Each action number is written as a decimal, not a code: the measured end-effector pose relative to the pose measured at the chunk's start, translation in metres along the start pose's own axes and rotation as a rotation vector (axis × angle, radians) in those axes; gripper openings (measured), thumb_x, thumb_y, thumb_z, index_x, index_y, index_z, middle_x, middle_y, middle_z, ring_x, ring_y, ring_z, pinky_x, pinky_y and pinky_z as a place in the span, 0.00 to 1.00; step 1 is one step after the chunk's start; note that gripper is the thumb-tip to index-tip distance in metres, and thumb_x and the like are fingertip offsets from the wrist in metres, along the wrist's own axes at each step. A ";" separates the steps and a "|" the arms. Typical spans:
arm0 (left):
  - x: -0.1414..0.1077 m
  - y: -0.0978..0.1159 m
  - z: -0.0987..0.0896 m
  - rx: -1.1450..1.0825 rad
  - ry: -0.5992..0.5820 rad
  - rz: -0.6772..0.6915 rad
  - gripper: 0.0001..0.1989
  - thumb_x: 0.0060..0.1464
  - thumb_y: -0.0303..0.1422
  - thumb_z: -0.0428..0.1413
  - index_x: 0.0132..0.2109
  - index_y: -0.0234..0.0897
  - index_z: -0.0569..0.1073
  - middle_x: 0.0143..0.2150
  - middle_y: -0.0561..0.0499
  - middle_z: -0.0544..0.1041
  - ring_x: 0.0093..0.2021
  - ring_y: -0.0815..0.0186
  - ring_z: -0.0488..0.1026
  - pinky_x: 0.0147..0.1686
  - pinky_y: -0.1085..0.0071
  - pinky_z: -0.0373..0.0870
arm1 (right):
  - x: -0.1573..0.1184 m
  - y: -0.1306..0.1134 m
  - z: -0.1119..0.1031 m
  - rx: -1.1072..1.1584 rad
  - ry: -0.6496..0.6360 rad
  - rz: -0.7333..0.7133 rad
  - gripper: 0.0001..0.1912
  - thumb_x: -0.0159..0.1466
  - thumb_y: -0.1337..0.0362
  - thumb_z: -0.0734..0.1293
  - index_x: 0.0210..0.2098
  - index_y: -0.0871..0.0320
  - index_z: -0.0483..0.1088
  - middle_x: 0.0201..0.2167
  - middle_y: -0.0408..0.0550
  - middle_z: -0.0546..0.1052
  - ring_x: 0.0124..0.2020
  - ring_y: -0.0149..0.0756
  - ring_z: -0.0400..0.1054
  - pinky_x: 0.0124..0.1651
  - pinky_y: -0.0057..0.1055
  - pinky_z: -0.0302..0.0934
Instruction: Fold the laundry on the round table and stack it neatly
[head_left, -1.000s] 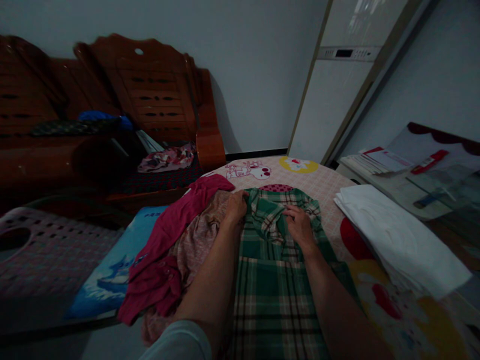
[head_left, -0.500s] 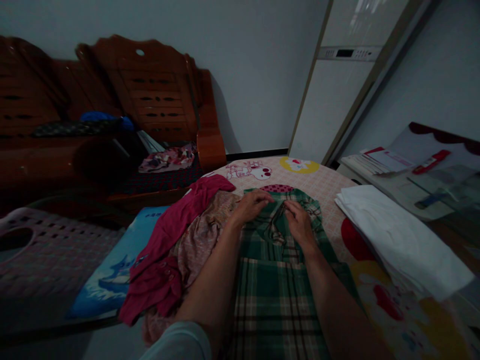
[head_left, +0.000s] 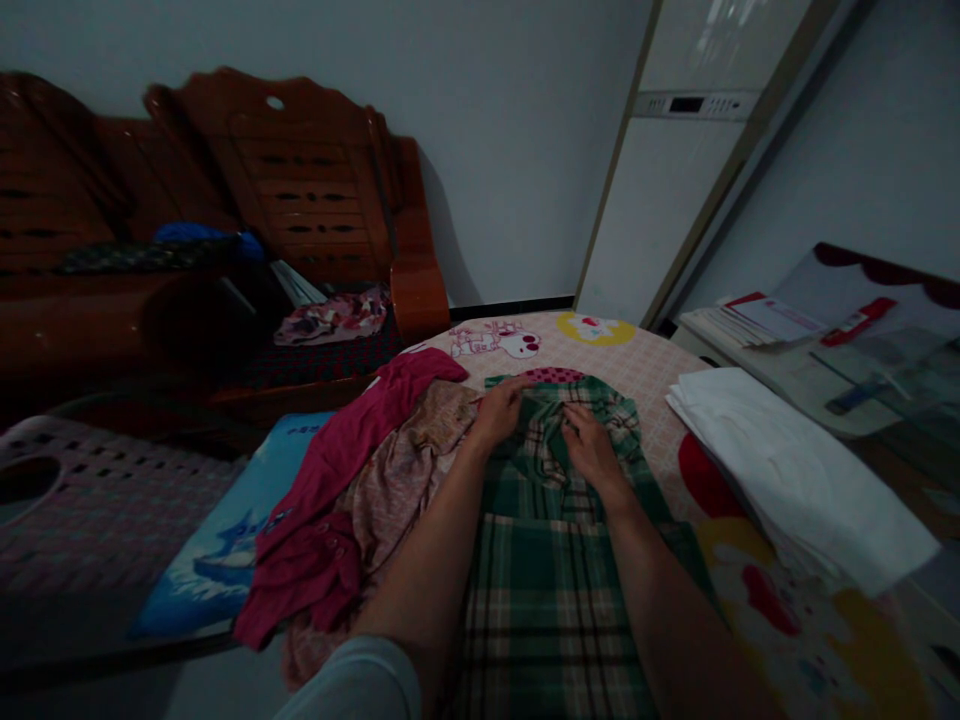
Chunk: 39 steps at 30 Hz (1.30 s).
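A green plaid garment (head_left: 551, 590) lies spread over the round table (head_left: 645, 365), its upper part bunched between my hands. My left hand (head_left: 501, 412) is at the upper left of that cloth, fingers bent together on its edge; what they pinch is too small to make out. To the right, my right hand (head_left: 589, 440) rests on the bunched part with its fingers apart. Beside my left forearm lie a patterned pinkish garment (head_left: 401, 470) and a dark pink garment (head_left: 337, 480).
Folded white cloth (head_left: 795, 470) lies on the table's right side. A blue printed pillow (head_left: 240, 530) and a woven chair (head_left: 135, 510) are at left. Behind stands a wooden bench (head_left: 315, 190); a side table with papers (head_left: 757, 320) is at right.
My left hand has moved slightly left and its fingers have drawn in. My right hand's fingers have spread and lowered onto the green cloth. The view has shifted slightly.
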<state>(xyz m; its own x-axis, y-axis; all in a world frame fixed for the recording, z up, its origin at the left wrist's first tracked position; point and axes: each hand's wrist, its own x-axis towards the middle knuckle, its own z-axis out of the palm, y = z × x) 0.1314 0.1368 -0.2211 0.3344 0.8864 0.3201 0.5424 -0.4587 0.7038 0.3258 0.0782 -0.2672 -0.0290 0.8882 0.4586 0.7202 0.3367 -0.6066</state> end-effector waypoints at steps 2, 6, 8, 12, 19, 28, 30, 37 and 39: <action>0.000 -0.012 -0.009 0.105 0.163 -0.132 0.21 0.54 0.19 0.46 0.47 0.36 0.78 0.52 0.46 0.78 0.55 0.62 0.72 0.59 0.65 0.65 | 0.000 0.002 0.000 -0.035 0.032 -0.003 0.22 0.62 0.66 0.59 0.54 0.61 0.72 0.55 0.59 0.73 0.58 0.46 0.65 0.62 0.47 0.58; -0.003 -0.028 -0.020 0.247 0.161 -0.271 0.18 0.54 0.20 0.47 0.44 0.34 0.79 0.46 0.43 0.80 0.51 0.59 0.75 0.56 0.65 0.67 | -0.001 0.004 0.001 -0.111 0.026 -0.008 0.20 0.62 0.66 0.60 0.50 0.61 0.74 0.54 0.59 0.73 0.57 0.47 0.65 0.61 0.48 0.58; -0.003 -0.030 -0.020 0.287 0.116 -0.261 0.19 0.55 0.20 0.48 0.46 0.35 0.79 0.46 0.44 0.80 0.52 0.60 0.74 0.58 0.64 0.65 | -0.001 0.004 0.002 -0.155 -0.004 -0.015 0.17 0.63 0.67 0.59 0.45 0.62 0.76 0.54 0.61 0.73 0.56 0.48 0.66 0.61 0.48 0.57; 0.000 -0.030 -0.014 0.331 0.038 -0.224 0.22 0.55 0.20 0.47 0.51 0.38 0.78 0.52 0.46 0.79 0.55 0.62 0.73 0.59 0.67 0.64 | 0.000 0.001 0.001 -0.182 -0.035 -0.062 0.18 0.64 0.67 0.57 0.47 0.62 0.75 0.57 0.59 0.71 0.58 0.46 0.64 0.61 0.46 0.57; 0.000 -0.029 -0.013 0.445 0.059 -0.256 0.24 0.56 0.20 0.45 0.56 0.32 0.74 0.55 0.41 0.76 0.56 0.62 0.72 0.58 0.68 0.65 | 0.000 0.005 0.003 -0.193 0.097 0.043 0.17 0.62 0.67 0.58 0.47 0.61 0.73 0.50 0.58 0.74 0.54 0.45 0.66 0.59 0.43 0.59; -0.006 -0.025 -0.005 0.613 0.036 -0.273 0.21 0.60 0.26 0.47 0.58 0.36 0.72 0.60 0.39 0.72 0.62 0.52 0.65 0.66 0.47 0.48 | -0.004 0.006 0.006 -0.282 0.043 0.076 0.13 0.62 0.68 0.60 0.42 0.63 0.73 0.50 0.62 0.73 0.55 0.48 0.64 0.61 0.45 0.57; -0.007 -0.026 -0.003 0.613 0.028 -0.285 0.22 0.60 0.26 0.46 0.60 0.35 0.70 0.63 0.40 0.69 0.65 0.52 0.61 0.67 0.46 0.46 | -0.005 0.002 0.006 -0.297 0.065 0.082 0.14 0.61 0.69 0.60 0.43 0.65 0.73 0.54 0.64 0.71 0.58 0.48 0.62 0.62 0.44 0.56; 0.000 -0.012 -0.020 0.338 0.078 -0.212 0.21 0.54 0.25 0.54 0.56 0.32 0.73 0.60 0.39 0.71 0.61 0.52 0.66 0.62 0.56 0.60 | 0.001 -0.025 -0.025 -0.148 0.097 0.207 0.13 0.58 0.70 0.63 0.38 0.61 0.78 0.44 0.56 0.79 0.47 0.43 0.72 0.54 0.38 0.64; 0.002 -0.005 -0.024 0.130 -0.040 -0.122 0.16 0.55 0.27 0.54 0.50 0.35 0.77 0.48 0.45 0.79 0.50 0.58 0.75 0.54 0.63 0.69 | 0.003 -0.038 -0.035 -0.081 0.006 0.248 0.11 0.57 0.70 0.64 0.34 0.58 0.78 0.36 0.51 0.81 0.39 0.40 0.74 0.46 0.34 0.66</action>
<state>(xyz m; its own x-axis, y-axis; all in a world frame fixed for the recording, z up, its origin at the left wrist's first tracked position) 0.1109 0.1428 -0.2086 0.2889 0.9339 0.2105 0.6750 -0.3546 0.6470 0.3226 0.0577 -0.2204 0.1598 0.9383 0.3067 0.7582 0.0823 -0.6468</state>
